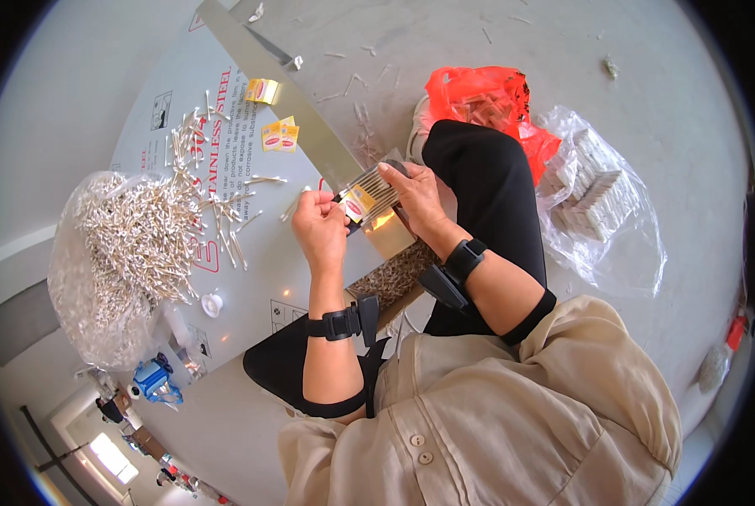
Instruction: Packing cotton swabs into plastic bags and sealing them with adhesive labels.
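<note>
I see the left hand (320,226) and right hand (413,196), fingers closed, gripping a small bundle of sticks with a yellow label (364,200) (red mark). Beyond the bundle: yellow packets (278,135) on the surface (251,278), near its metal edge.

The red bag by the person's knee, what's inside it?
Through the red bag pale stick-like pieces show faintly, much like the loose sticks heaped on the sheet. The knee covers its lower edge, so how full it is cannot be seen.
</note>
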Available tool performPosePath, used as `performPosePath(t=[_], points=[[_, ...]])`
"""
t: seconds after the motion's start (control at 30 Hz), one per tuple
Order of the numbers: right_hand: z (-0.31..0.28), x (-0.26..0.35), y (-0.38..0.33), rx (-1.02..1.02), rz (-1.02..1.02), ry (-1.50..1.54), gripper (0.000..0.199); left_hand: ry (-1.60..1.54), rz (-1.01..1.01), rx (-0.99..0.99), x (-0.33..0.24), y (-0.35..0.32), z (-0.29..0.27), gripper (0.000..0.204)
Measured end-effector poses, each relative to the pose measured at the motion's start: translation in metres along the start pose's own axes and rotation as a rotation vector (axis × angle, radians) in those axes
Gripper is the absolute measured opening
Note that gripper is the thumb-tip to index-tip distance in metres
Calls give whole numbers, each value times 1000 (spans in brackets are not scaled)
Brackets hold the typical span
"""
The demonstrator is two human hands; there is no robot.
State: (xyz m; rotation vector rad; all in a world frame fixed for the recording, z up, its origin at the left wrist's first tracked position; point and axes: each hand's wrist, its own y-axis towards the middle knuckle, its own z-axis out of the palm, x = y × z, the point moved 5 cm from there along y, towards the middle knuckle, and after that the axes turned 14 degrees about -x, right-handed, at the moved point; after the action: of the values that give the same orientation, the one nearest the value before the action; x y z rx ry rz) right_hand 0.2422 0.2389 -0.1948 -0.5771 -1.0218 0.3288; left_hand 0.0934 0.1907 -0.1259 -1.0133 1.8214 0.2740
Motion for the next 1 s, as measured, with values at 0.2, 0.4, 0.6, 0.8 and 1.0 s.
performPosePath(t=[0.2, 0.4, 0.6, 0.8, 1.0], points=[[1, -1, 2, -2, -42, -72, 25, 83, 197, -14, -1, 6, 15, 16], [0, 3, -2, -29, 25, 10, 26, 125, 121, -29, 3, 7, 4, 22], [-17, 13, 0, -129, 135, -23, 18, 31, -7, 8, 0, -1, -1, 25], [-26, 6, 2, -79, 238, 71, 19, 99, 31, 11, -4, 2, 2, 24], [-24, 3, -1, -62, 259, 130, 18, 63, 119, 37, 3, 9, 13, 25]])
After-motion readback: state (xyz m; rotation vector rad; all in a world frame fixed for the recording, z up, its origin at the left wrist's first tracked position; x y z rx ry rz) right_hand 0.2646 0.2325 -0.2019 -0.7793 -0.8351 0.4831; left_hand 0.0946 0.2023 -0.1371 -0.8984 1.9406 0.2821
